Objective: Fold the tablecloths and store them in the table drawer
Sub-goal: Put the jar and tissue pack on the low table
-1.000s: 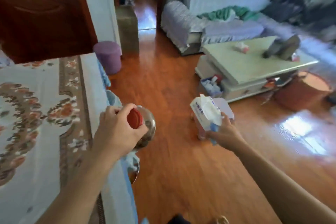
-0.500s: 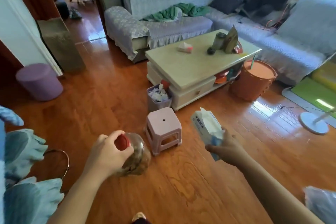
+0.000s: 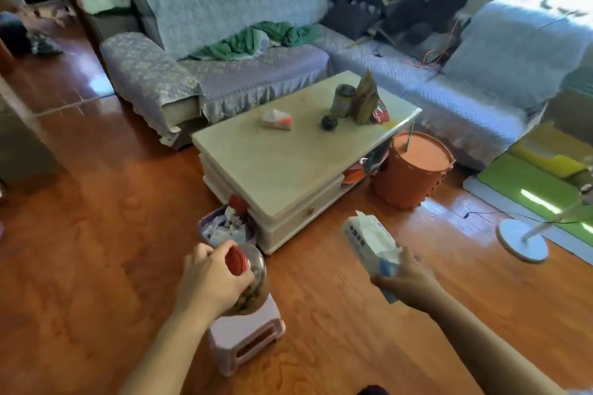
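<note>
My left hand (image 3: 210, 282) grips a clear jar (image 3: 253, 282) with a red lid by its top; the jar is filled with brown bits. My right hand (image 3: 406, 276) holds a white and blue tissue pack (image 3: 369, 240) by its lower end. Ahead stands the cream coffee table (image 3: 288, 163) with a closed drawer (image 3: 308, 213) in its near side. No tablecloth is in view. Both hands are held over the wooden floor, short of the table.
A pink stool (image 3: 245, 335) stands under the jar. A small full waste bin (image 3: 224, 229) sits at the table's near corner, an orange bucket (image 3: 414, 170) at its right end. A can, a snack bag and tissues lie on the tabletop. Sofas behind, fan base (image 3: 523, 240) right.
The view has swung away from the cloth-covered table on the left toward the coffee table and come closer to it. Both hands keep their hold on the jar and the tissue pack.
</note>
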Motion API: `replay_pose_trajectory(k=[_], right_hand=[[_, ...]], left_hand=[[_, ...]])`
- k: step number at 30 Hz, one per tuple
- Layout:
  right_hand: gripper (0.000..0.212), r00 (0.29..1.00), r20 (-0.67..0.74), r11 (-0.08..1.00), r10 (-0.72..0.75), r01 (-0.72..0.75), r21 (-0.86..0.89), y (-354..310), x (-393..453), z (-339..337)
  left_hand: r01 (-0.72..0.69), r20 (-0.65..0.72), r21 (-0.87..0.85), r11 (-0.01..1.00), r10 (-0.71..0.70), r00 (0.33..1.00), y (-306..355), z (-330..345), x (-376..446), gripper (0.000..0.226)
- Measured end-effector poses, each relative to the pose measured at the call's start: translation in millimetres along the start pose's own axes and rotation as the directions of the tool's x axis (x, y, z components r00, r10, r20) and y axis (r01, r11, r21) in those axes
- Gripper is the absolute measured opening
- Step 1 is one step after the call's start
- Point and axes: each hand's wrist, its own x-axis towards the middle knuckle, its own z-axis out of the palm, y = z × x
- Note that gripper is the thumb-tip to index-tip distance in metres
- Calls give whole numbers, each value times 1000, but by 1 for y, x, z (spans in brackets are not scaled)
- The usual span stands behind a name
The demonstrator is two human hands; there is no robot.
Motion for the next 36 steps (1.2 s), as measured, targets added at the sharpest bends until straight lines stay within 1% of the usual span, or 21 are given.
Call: replay_pose_trajectory(k=[4, 7, 9, 11, 12, 14, 16, 18, 21, 24, 26, 28, 31, 33, 34, 36], right_hand=[[86, 995, -28, 994, 90, -89, 58, 26, 92, -44], [79, 995, -2, 993, 101, -101, 65, 33, 187, -70], [82, 995, 30, 994, 90, -92, 64, 29, 255, -84], [95, 995, 78, 994, 64, -70, 78, 28, 329, -95], [101, 990, 116, 995, 76, -83, 57, 27, 367, -100], [109, 979, 180, 995, 95, -91, -29, 22, 434, -112], [105, 972, 209, 987, 108, -80, -137, 1, 485, -129], [103, 974, 193, 979, 118, -82, -187, -23, 535, -142], [104, 977, 177, 982, 115, -85, -167, -55, 623, -149], [103, 979, 138, 984, 149, -133, -120, -84, 715, -144], [101, 982, 103, 984, 160, -151, -88, -101, 775, -134], [98, 987, 54, 986, 154, -150, -69, -114, 839, -120], [94, 989, -62, 990, 132, -136, -48, -126, 922, -94], [90, 988, -108, 991, 110, -117, -59, -125, 952, -80], [88, 987, -97, 989, 131, -137, -63, -124, 967, -73], [85, 972, -80, 969, 222, -229, -91, -131, 989, -67]], left_hand=[[-67, 16, -9, 998, 67, 998, 72, 18, 90, 72], [-58, -3, -28, 998, 58, 998, 120, 49, 159, 71], [-10, -13, -37, 999, 9, 1000, 152, 73, 203, 68], [61, -30, -54, 997, -63, 998, 186, 94, 248, 67], [94, -43, -63, 994, -97, 994, 201, 102, 271, 67], [145, -74, -85, 986, -151, 986, 230, 112, 311, 67], [195, -89, -89, 977, -203, 975, 251, 116, 346, 66], [235, -97, -96, 967, -244, 965, 267, 120, 382, 65], [270, -82, -77, 960, -276, 958, 285, 129, 446, 65], [252, -51, -16, 968, -252, 966, 295, 145, 522, 65], [216, -73, -4, 976, -216, 974, 296, 160, 574, 66], [196, -94, 12, 981, -194, 976, 295, 175, 624, 66], [186, -90, 46, 981, -182, 979, 294, 198, 691, 67], [169, -99, 43, 985, -164, 981, 296, 204, 717, 67], [171, -87, 40, 985, -167, 982, 296, 208, 731, 67], [188, -61, 39, 981, -186, 981, 303, 214, 761, 66]])
